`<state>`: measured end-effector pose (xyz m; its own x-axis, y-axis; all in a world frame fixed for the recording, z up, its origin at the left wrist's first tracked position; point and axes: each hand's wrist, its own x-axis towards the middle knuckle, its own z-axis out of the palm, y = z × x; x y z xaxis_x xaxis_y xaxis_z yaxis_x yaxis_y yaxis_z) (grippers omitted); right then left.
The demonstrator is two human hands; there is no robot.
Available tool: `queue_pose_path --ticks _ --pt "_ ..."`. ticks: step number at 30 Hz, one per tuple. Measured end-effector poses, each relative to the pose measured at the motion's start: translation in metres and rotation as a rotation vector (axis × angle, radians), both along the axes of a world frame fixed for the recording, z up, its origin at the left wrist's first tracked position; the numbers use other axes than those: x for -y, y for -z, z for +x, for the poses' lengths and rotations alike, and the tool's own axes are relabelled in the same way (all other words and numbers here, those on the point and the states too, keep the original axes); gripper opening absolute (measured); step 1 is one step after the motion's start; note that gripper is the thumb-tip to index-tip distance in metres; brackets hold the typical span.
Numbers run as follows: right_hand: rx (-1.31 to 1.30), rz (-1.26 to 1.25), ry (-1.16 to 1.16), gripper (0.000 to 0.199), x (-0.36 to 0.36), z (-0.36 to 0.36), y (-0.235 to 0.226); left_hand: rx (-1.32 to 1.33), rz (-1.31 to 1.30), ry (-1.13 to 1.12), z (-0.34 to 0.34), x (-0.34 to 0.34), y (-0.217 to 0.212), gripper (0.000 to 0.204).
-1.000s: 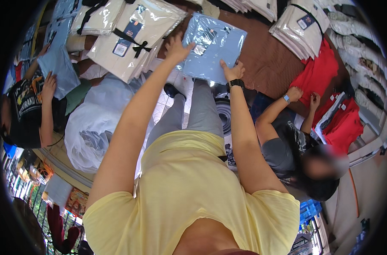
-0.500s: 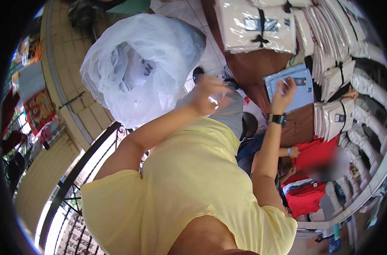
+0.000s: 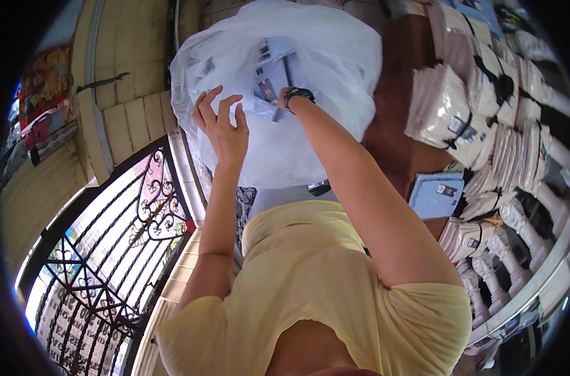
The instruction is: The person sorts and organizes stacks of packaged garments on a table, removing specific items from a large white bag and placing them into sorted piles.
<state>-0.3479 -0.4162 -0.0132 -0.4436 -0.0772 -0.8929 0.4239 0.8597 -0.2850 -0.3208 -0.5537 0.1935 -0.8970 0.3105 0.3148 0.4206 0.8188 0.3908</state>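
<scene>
A large translucent white plastic bag (image 3: pixel 278 153) stands in front of me with its mouth open. Inside lie light blue folded garments in clear packaging (image 3: pixel 272 78) with dark labels. My right hand (image 3: pixel 282 99), a dark watch at its wrist, reaches into the bag and is at the packaged garments; its fingers are mostly hidden, so I cannot see whether it grips one. At the bag's near left side, my left hand (image 3: pixel 225 128) is raised with its fingers spread and bent, holding nothing.
On the right, a brown surface (image 3: pixel 394 100) bears a light blue packaged garment (image 3: pixel 436 194) and bundles of packaged cream garments (image 3: pixel 444 106) tied with black strips. Rolled items in plastic (image 3: pixel 517 225) line the far right. A black wrought-iron gate (image 3: pixel 109 263) is at the left.
My view has turned toward the bag. My right hand has gone from above the blue packaged garment on the right into the bag; my left hand has moved to the bag's side.
</scene>
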Motion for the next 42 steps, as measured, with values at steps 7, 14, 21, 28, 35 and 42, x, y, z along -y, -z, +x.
queue_pose_path --ticks 7,14,21,28,35,42 --pt "0.039 0.149 0.889 0.082 0.036 0.014 0.063 0.169 -0.118 -0.093 -0.026 0.032 0.001 0.046" --pt "0.021 -0.021 0.525 0.087 0.057 0.01 0.052 0.231 0.171 -0.023 -0.049 0.059 0.008 0.043" --pt "-0.227 -0.379 0.652 0.042 0.05 -0.007 -0.055 0.295 0.019 0.112 -0.047 0.073 0.007 0.054" --pt "-0.326 -1.078 1.208 0.035 -0.062 0.075 -0.244 0.219 -0.248 -0.002 -0.046 0.045 -0.005 0.022" --pt "-0.409 -1.419 1.698 0.054 -0.132 0.234 -0.319 1.254 0.873 -0.062 0.043 -0.034 -0.013 0.035" --pt "-0.458 -1.006 1.915 0.06 -0.146 0.405 -0.263 2.111 0.743 0.18 0.103 -0.132 -0.011 0.045"
